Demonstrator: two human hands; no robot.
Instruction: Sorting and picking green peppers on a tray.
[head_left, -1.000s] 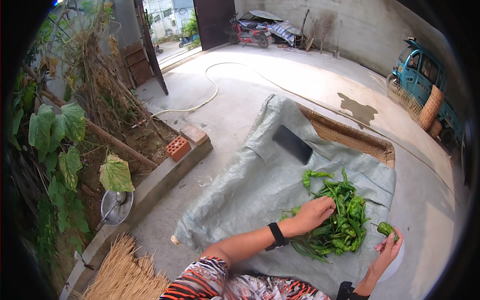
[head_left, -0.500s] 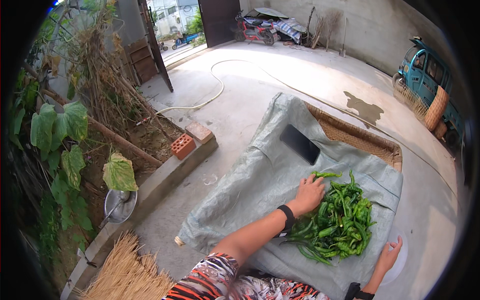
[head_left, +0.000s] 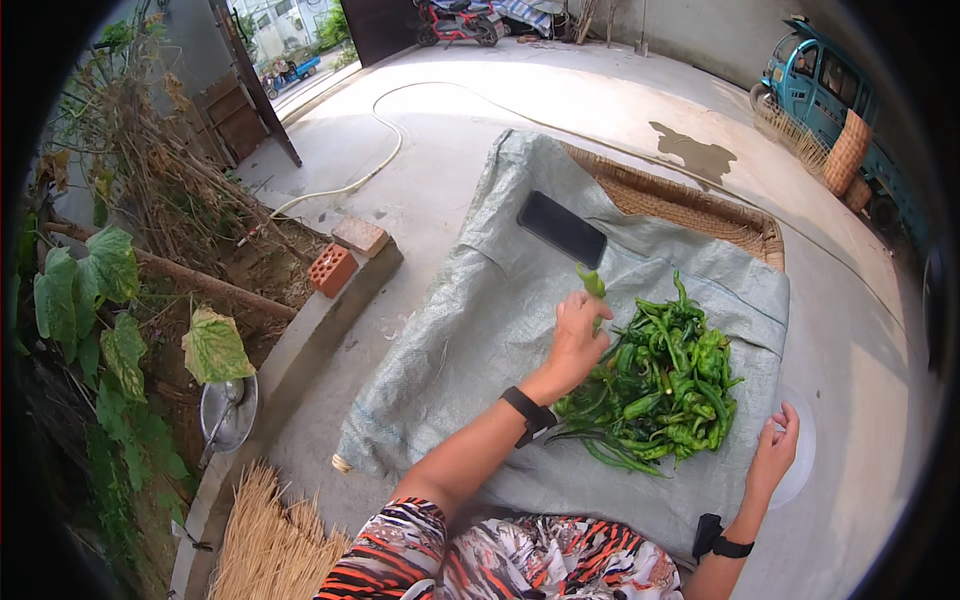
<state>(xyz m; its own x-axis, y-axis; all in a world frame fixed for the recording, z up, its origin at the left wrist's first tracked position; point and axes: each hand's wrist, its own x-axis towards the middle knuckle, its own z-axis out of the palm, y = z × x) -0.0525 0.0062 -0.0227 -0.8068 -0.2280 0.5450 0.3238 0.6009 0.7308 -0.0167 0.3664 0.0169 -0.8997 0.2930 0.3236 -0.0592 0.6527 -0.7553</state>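
Note:
My left hand (head_left: 574, 345) is closed on a green chili pepper (head_left: 592, 283), raised a little above the sheet and pointing away from me. To its right lies a heap of long green chili peppers (head_left: 672, 385), wrinkled and tangled together. They rest on a grey-green woven plastic sheet (head_left: 440, 340) spread over a rectangular wicker basket (head_left: 680, 205). A black phone (head_left: 562, 229) lies face up on the sheet, beyond my left hand. My right hand (head_left: 772, 455) hovers by the sheet's right edge, fingers apart, holding nothing.
Beside my right hand, a whitish round thing (head_left: 800, 470) sits lower down. On the left are a low concrete curb (head_left: 300, 350), a holed red brick (head_left: 332, 270), a metal bowl (head_left: 229, 420) and dry straw (head_left: 270, 545). A hose (head_left: 385, 150) crosses the floor; a blue three-wheeler (head_left: 825, 85) stands far right.
My left hand has taken a chili pepper from beside the heap and lifted it leftward, away from the pile. The whole view has shifted; my right hand remains at the sheet's right edge.

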